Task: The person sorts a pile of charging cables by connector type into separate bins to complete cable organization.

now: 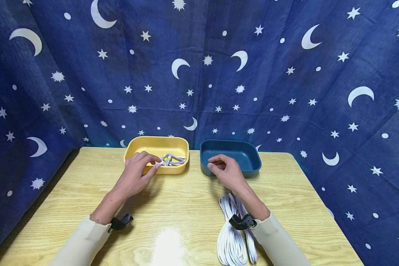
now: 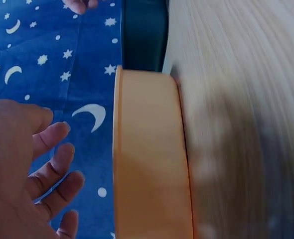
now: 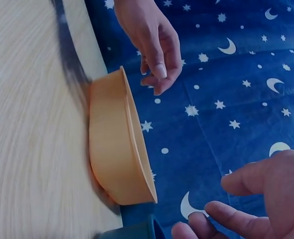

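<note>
2 plastic trays side by side at the wooden table's (image 1: 173,207) far edge, yellow rectangular tray (image 1: 137,146) holding 1 bundled grey cable (image 1: 171,159), dark blue rectangular tray (image 1: 249,162), left hand (image 1: 137,173) with loose fingers at the bundle, grip unclear, right hand (image 1: 227,171) loosely curled, holding nothing, over the blue tray's near rim, 1 coiled white cable (image 1: 231,236) under the right wrist, bare tabletop between the arms.

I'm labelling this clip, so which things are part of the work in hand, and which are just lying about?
In the work:
left hand
right hand
small cable bundle
yellow tub
blue tub
white cable coil

Lying about:
wooden table
starry blue cloth
</note>
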Demonstrator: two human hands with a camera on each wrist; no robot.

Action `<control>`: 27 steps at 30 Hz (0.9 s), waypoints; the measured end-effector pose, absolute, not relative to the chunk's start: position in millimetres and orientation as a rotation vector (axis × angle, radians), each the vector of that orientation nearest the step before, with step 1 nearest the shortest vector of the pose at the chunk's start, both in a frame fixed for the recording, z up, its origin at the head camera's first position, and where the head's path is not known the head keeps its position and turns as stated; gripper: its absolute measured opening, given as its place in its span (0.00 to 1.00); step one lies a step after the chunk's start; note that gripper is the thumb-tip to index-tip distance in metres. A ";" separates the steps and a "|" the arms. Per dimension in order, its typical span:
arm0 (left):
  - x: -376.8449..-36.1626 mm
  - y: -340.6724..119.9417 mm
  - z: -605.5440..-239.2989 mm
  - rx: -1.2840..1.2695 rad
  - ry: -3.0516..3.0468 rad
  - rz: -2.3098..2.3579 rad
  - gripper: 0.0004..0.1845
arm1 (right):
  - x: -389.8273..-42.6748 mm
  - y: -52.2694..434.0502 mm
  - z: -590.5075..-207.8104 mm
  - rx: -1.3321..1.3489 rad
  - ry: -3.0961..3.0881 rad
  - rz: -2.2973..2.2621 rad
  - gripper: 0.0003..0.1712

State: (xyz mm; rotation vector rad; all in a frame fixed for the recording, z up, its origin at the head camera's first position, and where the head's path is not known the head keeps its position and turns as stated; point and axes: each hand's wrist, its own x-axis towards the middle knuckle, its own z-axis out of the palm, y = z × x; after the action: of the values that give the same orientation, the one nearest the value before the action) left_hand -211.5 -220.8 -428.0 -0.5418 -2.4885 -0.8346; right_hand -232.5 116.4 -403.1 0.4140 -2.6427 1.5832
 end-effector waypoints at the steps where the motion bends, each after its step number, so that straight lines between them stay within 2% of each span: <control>1: -212.2 -218.2 -427.9 -0.549 -2.490 -0.841 0.07 | -232.4 117.9 -402.9 0.415 -2.643 1.590 0.14; 27: -222.7 -172.6 -427.5 -0.676 -2.536 -0.914 0.09 | -224.4 166.3 -411.2 0.372 -2.660 1.567 0.14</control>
State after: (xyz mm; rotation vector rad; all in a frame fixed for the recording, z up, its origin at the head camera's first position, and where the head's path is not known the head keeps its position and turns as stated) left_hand -222.7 -172.6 -427.5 -0.6758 -2.5364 -0.9135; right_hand -224.4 166.3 -411.2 0.3720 -2.6602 1.5666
